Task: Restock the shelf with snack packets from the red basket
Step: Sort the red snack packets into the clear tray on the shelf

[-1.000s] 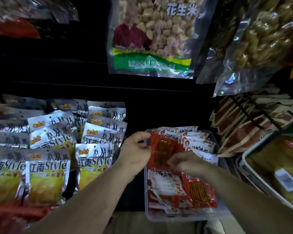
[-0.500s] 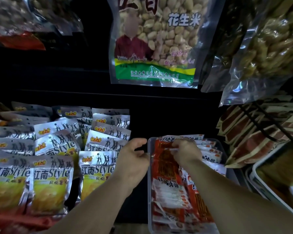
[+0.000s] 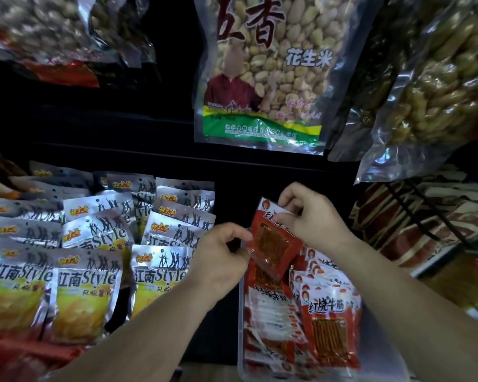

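A red snack packet (image 3: 273, 245) with a clear window is lifted and tilted above a clear plastic tray (image 3: 240, 312). My right hand (image 3: 312, 216) pinches the packet's top edge. My left hand (image 3: 221, 257) pinches its lower left edge with thumb and fingers. The tray holds several more red and white packets (image 3: 326, 323), some face up, some face down. The red basket is not in view.
Silver and yellow chip packets (image 3: 86, 271) lie in rows to the left of the tray. A big bag of peanuts (image 3: 268, 78) hangs above, with more nut bags (image 3: 439, 86) at the upper right. Brown and white packets (image 3: 425, 224) are stacked at the right.
Both hands have raised one red packet out of the tray and turned it at a slant. The view has tipped upward, showing more of the hanging bags.
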Tool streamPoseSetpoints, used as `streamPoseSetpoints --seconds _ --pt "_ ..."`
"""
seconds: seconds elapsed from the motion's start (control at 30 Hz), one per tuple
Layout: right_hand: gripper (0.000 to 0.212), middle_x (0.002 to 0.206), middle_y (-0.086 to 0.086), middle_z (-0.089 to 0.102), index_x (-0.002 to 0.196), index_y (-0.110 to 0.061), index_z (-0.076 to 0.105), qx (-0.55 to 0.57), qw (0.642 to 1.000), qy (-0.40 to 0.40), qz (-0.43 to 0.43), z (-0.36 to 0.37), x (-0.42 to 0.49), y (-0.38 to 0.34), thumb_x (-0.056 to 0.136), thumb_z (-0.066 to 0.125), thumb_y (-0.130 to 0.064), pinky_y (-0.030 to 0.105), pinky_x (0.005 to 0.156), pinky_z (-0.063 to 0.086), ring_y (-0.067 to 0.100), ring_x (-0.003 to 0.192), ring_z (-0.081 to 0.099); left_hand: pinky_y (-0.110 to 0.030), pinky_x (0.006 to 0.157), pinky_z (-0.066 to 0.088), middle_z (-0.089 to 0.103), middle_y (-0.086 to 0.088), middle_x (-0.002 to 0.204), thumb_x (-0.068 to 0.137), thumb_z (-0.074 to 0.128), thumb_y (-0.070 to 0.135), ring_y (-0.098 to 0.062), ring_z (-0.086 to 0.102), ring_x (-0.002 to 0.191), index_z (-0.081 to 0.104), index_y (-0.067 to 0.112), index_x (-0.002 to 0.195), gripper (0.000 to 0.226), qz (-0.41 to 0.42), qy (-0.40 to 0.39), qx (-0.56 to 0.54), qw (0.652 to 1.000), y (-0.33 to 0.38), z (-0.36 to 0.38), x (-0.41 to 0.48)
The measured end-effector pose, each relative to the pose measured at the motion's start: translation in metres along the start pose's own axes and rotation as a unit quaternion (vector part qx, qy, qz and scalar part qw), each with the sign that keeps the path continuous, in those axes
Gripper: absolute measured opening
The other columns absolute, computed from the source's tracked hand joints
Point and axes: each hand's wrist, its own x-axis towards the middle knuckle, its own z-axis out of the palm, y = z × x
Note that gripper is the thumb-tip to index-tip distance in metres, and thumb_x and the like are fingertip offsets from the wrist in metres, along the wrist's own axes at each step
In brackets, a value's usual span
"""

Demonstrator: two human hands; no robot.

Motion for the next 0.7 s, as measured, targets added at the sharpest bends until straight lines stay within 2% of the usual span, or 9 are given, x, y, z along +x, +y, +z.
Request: streamPoseSetpoints --seconds 0.1,0.2,0.27,0.33,0.4,0.47,0.5,0.6,0.7 --pt "0.022 0.070 -0.009 0.069 0.083 -0.020 0.068 0.100 0.992 -0.069 -0.034 -0.026 -0.009 -0.023 0.082 0.088 -0.009 0.017 0.063 0.052 0.003 0.065 0.064 0.000 0.081 0.042 0.061 0.025 0.127 0.087 0.080 0.007 0.017 0.056 0.110 0.067 0.033 0.082 0.029 0.036 -0.014 -0.019 0.999 0.011 0.001 -0.004" --pt "0.013 0.080 0.011 0.073 0.086 -0.015 0.075 0.180 0.980 -0.081 -0.026 -0.042 -0.022 -0.040 0.083 0.086 -0.008 0.028 0.069 0.056 0.016 0.073 0.068 -0.004 0.073 0.049 0.074 0.019 0.097 0.082 0.084 0.005 0.007 0.068 0.092 0.067 0.033 0.082 0.034 0.047 -0.031 -0.031 0.998 0.021 0.002 -0.009" --pt "0.010 0.084 0.012 0.075 0.089 -0.012 0.076 0.226 0.973 -0.047 0.000 -0.045 -0.030 -0.048 0.085 0.084 -0.008 0.026 0.072 0.057 0.015 0.076 0.069 -0.013 0.070 0.054 0.074 0.012 0.088 0.082 0.084 0.002 -0.005 0.072 0.082 0.071 0.035 0.085 0.036 0.045 -0.038 -0.051 0.997 0.029 0.000 -0.011" --pt "0.007 0.089 0.009 0.076 0.090 -0.012 0.077 0.245 0.969 -0.003 0.045 -0.047 -0.040 -0.054 0.088 0.083 -0.015 0.029 0.077 0.059 0.016 0.082 0.071 -0.018 0.069 0.057 0.073 0.009 0.088 0.083 0.082 0.000 -0.010 0.074 0.080 0.075 0.037 0.091 0.038 0.037 -0.062 -0.075 0.995 0.037 -0.002 -0.016" --pt "0.009 0.099 0.010 0.077 0.092 -0.017 0.079 0.259 0.959 -0.001 0.112 -0.050 -0.051 -0.058 0.089 0.082 -0.025 0.039 0.084 0.062 0.024 0.093 0.076 -0.022 0.070 0.060 0.074 0.009 0.093 0.086 0.080 0.000 -0.012 0.076 0.084 0.076 0.038 0.102 0.041 0.029 -0.085 -0.090 0.992 0.044 -0.006 -0.021" --pt "0.010 0.108 0.012 0.076 0.100 -0.021 0.081 0.302 0.938 -0.015 0.167 -0.054 -0.065 -0.060 0.091 0.079 -0.025 0.049 0.087 0.062 0.030 0.102 0.075 -0.024 0.071 0.061 0.075 0.012 0.097 0.088 0.077 -0.002 -0.012 0.076 0.087 0.074 0.039 0.113 0.048 0.026 -0.096 -0.096 0.990 0.049 -0.011 -0.027" --pt "0.013 0.112 0.011 0.076 0.106 -0.021 0.081 0.333 0.925 -0.019 0.183 -0.058 -0.072 -0.062 0.093 0.077 -0.020 0.051 0.087 0.064 0.029 0.105 0.075 -0.024 0.072 0.062 0.076 0.013 0.099 0.089 0.075 -0.003 -0.011 0.076 0.088 0.072 0.040 0.119 0.052 0.025 -0.104 -0.100 0.989 0.052 -0.013 -0.029" --pt "0.031 0.119 0.011 0.077 0.124 -0.017 0.074 0.396 0.891 -0.054 0.216 -0.068 -0.096 -0.073 0.098 0.066 -0.002 0.042 0.085 0.063 0.028 0.108 0.075 -0.019 0.074 0.059 0.074 0.020 0.106 0.087 0.076 -0.004 -0.006 0.075 0.094 0.064 0.048 0.130 0.068 0.027 -0.144 -0.102 0.984 0.066 -0.014 -0.041" --pt "0.045 0.120 0.009 0.077 0.138 -0.018 0.062 0.400 0.886 -0.059 0.226 -0.077 -0.120 -0.089 0.098 0.062 0.004 0.050 0.101 0.056 0.030 0.111 0.073 -0.022 0.079 0.060 0.076 0.018 0.111 0.083 0.080 -0.003 -0.008 0.075 0.098 0.064 0.045 0.132 0.071 0.018 -0.199 -0.088 0.976 0.078 -0.010 -0.057"
